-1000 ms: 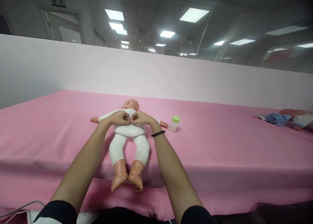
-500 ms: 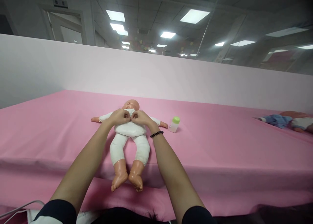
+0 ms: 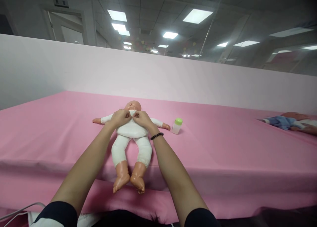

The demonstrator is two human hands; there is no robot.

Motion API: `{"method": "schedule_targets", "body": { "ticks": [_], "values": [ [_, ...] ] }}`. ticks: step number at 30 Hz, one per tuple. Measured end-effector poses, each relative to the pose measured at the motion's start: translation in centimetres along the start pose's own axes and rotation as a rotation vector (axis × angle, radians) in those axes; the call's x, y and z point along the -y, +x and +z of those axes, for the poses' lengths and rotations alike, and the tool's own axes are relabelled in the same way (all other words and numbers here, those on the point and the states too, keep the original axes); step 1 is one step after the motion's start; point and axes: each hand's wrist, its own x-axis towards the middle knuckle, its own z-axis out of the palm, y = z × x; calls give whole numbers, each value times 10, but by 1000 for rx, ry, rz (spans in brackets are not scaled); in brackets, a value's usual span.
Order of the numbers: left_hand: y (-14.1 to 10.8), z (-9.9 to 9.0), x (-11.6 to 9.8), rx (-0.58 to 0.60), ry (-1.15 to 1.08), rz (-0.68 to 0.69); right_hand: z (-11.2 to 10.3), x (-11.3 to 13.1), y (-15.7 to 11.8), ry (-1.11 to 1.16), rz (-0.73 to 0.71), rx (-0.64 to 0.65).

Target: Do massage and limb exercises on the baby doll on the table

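A baby doll [image 3: 132, 131] in white lies on its back, arms spread, feet toward me. At its upper chest, just below the chin, my left hand [image 3: 122, 117] and my right hand [image 3: 141, 118] almost meet. Both have thumb and fingers pinched together on the front of the doll's white top [image 3: 130, 130]; the exact bit of cloth between the fingertips is too small to make out. Beside the doll's hand on the right stands a small clear bottle [image 3: 176, 128] with a green cap.
A pink padded surface [image 3: 223, 141] carries the doll, with a white low wall [image 3: 158, 75] behind it and glass above. At the far right edge lies another doll [image 3: 294, 121] in blue and white, with a person's hand [image 3: 309, 129] by it.
Both my hands have moved slightly up the doll's chest toward its neck, still pinched. At the far right, a hand has shifted over the other doll. The bottle has stayed put.
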Motion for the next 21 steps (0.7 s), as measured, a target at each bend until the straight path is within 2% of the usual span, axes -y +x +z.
{"method": "schedule_targets", "body": {
  "ticks": [5,12,18,21],
  "values": [
    [0,2,-1,-158,31,8,5,-5,3,-70,7,-170],
    [1,5,0,-71,80,-67,9,-6,0,-99,-8,-132],
    [4,6,-2,-178,16,-94,17,-14,11,-151,52,-280],
    [8,12,1,-166,-34,-136,22,-20,14,-150,65,-260]
  ]
}}
